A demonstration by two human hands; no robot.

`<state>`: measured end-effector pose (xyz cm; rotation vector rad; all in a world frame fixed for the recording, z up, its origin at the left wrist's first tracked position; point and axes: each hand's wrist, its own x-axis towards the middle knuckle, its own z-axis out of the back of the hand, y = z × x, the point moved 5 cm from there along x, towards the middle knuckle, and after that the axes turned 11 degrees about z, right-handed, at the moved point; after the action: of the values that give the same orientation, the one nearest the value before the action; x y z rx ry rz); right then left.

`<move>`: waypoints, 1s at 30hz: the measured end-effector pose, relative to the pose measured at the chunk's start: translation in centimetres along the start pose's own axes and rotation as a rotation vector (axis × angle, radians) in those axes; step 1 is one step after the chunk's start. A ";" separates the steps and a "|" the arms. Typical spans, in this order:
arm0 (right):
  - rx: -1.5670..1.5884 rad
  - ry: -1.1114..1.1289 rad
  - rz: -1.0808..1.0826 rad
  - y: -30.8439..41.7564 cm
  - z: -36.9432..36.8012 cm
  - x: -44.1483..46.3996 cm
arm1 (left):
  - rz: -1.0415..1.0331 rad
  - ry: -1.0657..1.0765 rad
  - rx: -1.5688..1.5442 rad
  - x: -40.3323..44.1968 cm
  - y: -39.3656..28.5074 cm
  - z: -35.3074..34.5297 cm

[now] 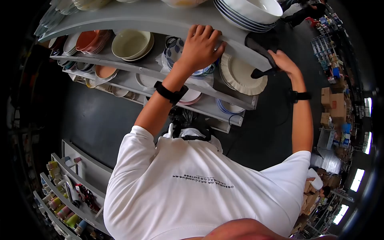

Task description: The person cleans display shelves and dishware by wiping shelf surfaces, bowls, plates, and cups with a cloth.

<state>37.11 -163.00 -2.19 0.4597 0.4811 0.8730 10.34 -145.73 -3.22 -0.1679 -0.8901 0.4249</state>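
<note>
My left hand [201, 47] rests at the front edge of the grey upper shelf [160, 17], its fingers curled over the edge and the thumb on the front side. At the shelf's right end, my right hand [283, 62] is closed on a dark cloth [260, 49], which bends around the corner and hangs down beside it. Just above the cloth stands a stack of white bowls with dark rims [254, 14]. Below my hands, a cream scalloped plate [244, 74] leans on the shelf beneath. Blue-patterned dishes [175, 51] are partly hidden behind my left forearm.
Lower shelves hold a pale green bowl [130, 45], orange-red bowls [91, 40] and stacked plates [229, 106]. Behind at lower left, another rack [82, 172] carries colourful cups. Cardboard boxes [338, 108] and store shelving line the right. People are partly visible at upper right and lower right.
</note>
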 end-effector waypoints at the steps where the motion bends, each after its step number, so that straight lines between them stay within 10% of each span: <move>1: -0.020 -0.035 -0.004 -0.6 0.0 0.6 | 0.022 0.020 0.008 0.3 -0.1 -0.2; 15: 0.016 -0.035 0.112 -5.4 1.1 10.7 | -0.004 0.022 -0.014 0.2 0.0 0.3; 30: 0.153 -0.123 0.053 -0.1 -0.6 1.2 | -0.091 0.032 0.018 -0.3 0.2 -0.1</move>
<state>37.48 -161.93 -2.96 0.6654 0.4263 0.8567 10.17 -145.70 -3.52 -0.1170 -0.8584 0.3446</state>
